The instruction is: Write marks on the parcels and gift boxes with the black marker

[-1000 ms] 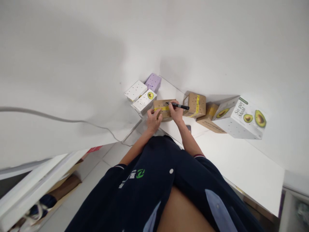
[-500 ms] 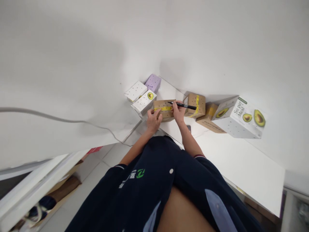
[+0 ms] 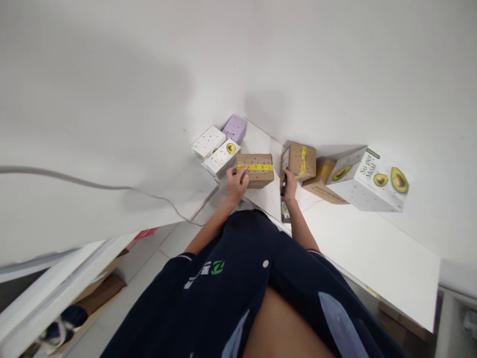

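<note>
A brown cardboard box (image 3: 255,180) with yellow tape across its top lies on the white table. My left hand (image 3: 236,185) is at the box's left end, its fingers bent and close together; what they hold, if anything, is too small to make out. To the right of that box, my right hand (image 3: 289,188) is closed around a black marker (image 3: 283,185), which now points toward me. Just beyond the right hand stands a second taped brown box (image 3: 301,161) with a white label on its side. A dark, flat object (image 3: 285,213) lies below my right wrist.
Two white avocado boxes (image 3: 222,158) and a purple box (image 3: 235,128) stand at the left corner. Farther right are another brown box (image 3: 323,185) and a tall white avocado box (image 3: 383,181) against the wall. A grey cable (image 3: 112,187) hangs at left.
My right hand has moved off the middle box, to the right and toward me. The marker has turned from lying across the box to pointing at me. My left hand has barely moved.
</note>
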A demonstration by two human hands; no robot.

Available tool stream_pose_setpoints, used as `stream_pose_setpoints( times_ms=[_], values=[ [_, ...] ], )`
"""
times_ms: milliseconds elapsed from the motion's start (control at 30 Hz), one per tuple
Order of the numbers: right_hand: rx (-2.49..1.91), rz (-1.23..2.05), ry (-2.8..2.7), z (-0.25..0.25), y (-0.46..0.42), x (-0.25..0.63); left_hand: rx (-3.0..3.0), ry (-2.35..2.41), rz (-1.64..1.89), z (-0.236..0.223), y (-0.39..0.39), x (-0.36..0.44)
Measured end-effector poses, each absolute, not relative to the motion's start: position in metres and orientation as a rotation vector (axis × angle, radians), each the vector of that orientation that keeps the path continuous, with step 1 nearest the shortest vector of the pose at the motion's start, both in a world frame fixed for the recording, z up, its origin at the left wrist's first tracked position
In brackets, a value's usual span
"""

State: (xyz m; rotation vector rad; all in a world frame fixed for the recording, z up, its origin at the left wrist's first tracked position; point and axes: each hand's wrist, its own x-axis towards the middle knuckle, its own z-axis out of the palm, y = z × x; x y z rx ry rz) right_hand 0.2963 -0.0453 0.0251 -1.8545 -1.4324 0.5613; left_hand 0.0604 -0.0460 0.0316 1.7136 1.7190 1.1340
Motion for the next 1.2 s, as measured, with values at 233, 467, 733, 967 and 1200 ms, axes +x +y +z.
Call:
stream_pose_setpoints(
  times_ms=[233,467,733,967,1200],
  values=[
    [-2.389,0.657,-2.225,-0.009,-0.055,0.282,1.723,1.735,1.126,0.03,-0.046,0.06],
    [-2.462,0.749,-2.293,-0.024,-0.046,0.271,1.71,1.786,1.038,0.035,-0.049,0.061],
    [-2.614,0.53,-1.772,-0.023,-0.097,0.302,1.719,1.773,1.03,0.037,-0.05,0.06],
    [-2.922,0.664,-1.352,-0.035,-0.152,0.323,1.753,1.762,1.041,0.033,-0.05,0.058],
    [-2.792,0.715,-1.233,-0.027,-0.148,0.32,1.736,1.763,1.032,0.031,-0.049,0.059]
  ],
)
